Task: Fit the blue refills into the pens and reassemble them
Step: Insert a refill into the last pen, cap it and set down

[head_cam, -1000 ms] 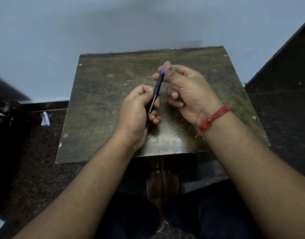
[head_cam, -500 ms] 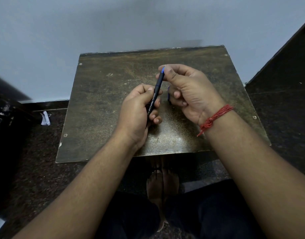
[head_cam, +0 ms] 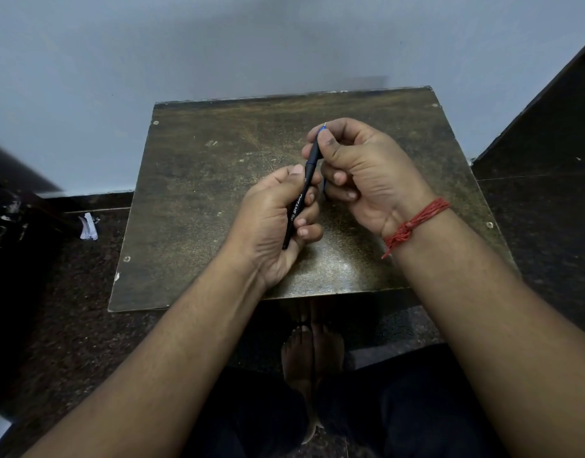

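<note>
A black pen [head_cam: 305, 185] with white lettering stands tilted above the worn brown table [head_cam: 202, 200]. My left hand [head_cam: 278, 226] is wrapped around the pen's lower barrel. My right hand [head_cam: 360, 170] pinches the upper grip section between thumb and forefinger. The blue refill tip [head_cam: 323, 127] with its metal point pokes out at the top, just above my right thumb. A small blue part [head_cam: 324, 186] shows inside the curled fingers of my right hand; most of it is hidden.
The table stands against a pale wall [head_cam: 218, 44]. Dark speckled floor surrounds it, with a white scrap [head_cam: 87, 226] at the left and a dark panel [head_cam: 549, 104] at the right. My bare feet [head_cam: 312, 352] rest under the table's near edge.
My right hand has closed lower over the pen's top, so less of the blue tip shows. The left hand and the pen have stayed in place.
</note>
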The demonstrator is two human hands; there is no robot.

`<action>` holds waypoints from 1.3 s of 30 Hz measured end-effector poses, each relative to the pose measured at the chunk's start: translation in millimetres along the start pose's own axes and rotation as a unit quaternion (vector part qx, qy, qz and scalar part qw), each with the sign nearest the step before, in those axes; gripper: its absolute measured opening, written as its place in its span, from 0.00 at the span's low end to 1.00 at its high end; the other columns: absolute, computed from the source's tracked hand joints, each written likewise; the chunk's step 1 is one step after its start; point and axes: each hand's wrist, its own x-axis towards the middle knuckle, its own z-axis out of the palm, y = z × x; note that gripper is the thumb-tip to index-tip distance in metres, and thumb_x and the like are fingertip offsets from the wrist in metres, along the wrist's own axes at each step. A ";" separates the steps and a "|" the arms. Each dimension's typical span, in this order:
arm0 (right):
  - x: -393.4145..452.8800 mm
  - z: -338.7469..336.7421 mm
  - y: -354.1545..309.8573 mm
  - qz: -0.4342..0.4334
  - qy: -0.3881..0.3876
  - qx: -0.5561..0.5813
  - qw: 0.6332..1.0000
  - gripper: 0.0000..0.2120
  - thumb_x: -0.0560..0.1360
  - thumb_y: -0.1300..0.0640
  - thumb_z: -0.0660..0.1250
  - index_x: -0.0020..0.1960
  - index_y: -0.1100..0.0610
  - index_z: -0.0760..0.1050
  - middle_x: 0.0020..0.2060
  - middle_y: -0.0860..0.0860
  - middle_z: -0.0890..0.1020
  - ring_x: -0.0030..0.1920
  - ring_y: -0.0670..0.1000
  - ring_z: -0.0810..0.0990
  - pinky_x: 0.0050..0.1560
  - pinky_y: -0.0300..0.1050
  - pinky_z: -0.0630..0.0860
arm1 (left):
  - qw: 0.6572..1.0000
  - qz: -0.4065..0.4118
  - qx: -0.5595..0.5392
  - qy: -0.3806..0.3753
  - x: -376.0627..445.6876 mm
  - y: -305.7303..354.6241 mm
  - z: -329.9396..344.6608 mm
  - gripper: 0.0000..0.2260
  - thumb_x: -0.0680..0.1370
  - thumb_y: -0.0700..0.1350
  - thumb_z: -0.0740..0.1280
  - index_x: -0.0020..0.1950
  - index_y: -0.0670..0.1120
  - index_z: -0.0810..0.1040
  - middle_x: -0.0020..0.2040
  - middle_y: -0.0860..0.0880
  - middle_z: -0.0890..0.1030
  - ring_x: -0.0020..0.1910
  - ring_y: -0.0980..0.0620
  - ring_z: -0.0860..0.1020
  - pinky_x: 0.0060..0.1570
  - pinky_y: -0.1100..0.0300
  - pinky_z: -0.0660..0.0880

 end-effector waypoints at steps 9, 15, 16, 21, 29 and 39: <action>0.0 5.3 -0.1 0.009 0.050 -0.008 0.999 0.07 0.80 0.66 0.64 0.44 0.59 0.72 0.34 0.54 0.80 0.26 0.46 0.68 0.19 0.35 0.59 | 0.991 0.071 0.106 0.045 1.7 -3.7 -2.5 0.11 0.84 0.41 0.62 0.42 0.44 0.75 0.33 0.48 0.69 0.23 0.58 0.63 0.22 0.64 0.67; -1.8 9.6 -1.7 0.010 0.071 -0.003 0.997 0.07 0.81 0.66 0.63 0.44 0.59 0.71 0.34 0.54 0.78 0.25 0.45 0.68 0.21 0.36 0.62 | 0.928 0.191 0.311 0.075 6.4 -8.4 -11.1 0.08 0.80 0.48 0.63 0.43 0.48 0.75 0.26 0.56 0.71 0.21 0.59 0.69 0.26 0.52 0.74; -2.1 10.2 -2.0 0.010 0.073 -0.002 0.997 0.08 0.81 0.66 0.63 0.44 0.59 0.71 0.34 0.54 0.78 0.25 0.45 0.68 0.21 0.37 0.62 | 0.919 0.200 0.330 0.080 6.1 -8.9 -11.6 0.07 0.80 0.49 0.63 0.43 0.49 0.75 0.25 0.57 0.72 0.20 0.59 0.70 0.27 0.46 0.75; -2.1 11.1 -1.4 0.005 0.079 -0.015 0.997 0.07 0.80 0.65 0.65 0.44 0.59 0.72 0.35 0.55 0.78 0.24 0.44 0.68 0.21 0.36 0.61 | 0.925 0.191 0.317 0.086 5.0 -9.2 -9.8 0.09 0.81 0.49 0.62 0.42 0.50 0.76 0.27 0.56 0.71 0.20 0.58 0.69 0.24 0.52 0.73; 3.5 -30.2 -12.5 -0.142 0.203 -0.418 0.874 0.02 0.78 0.54 0.70 0.50 0.48 0.79 0.41 0.41 0.80 0.41 0.37 0.76 0.39 0.27 0.69 | 0.994 0.038 0.050 0.084 5.3 4.0 -10.7 0.10 0.84 0.43 0.58 0.48 0.42 0.76 0.33 0.50 0.70 0.24 0.57 0.65 0.22 0.63 0.68; 2.9 -8.6 4.1 -0.105 0.117 -0.683 0.713 0.09 0.77 0.45 0.67 0.53 0.49 0.75 0.47 0.47 0.79 0.50 0.52 0.79 0.45 0.48 0.72 | 0.994 0.014 0.021 0.105 4.6 6.7 -10.3 0.08 0.82 0.43 0.60 0.46 0.43 0.76 0.33 0.50 0.70 0.24 0.57 0.66 0.22 0.63 0.69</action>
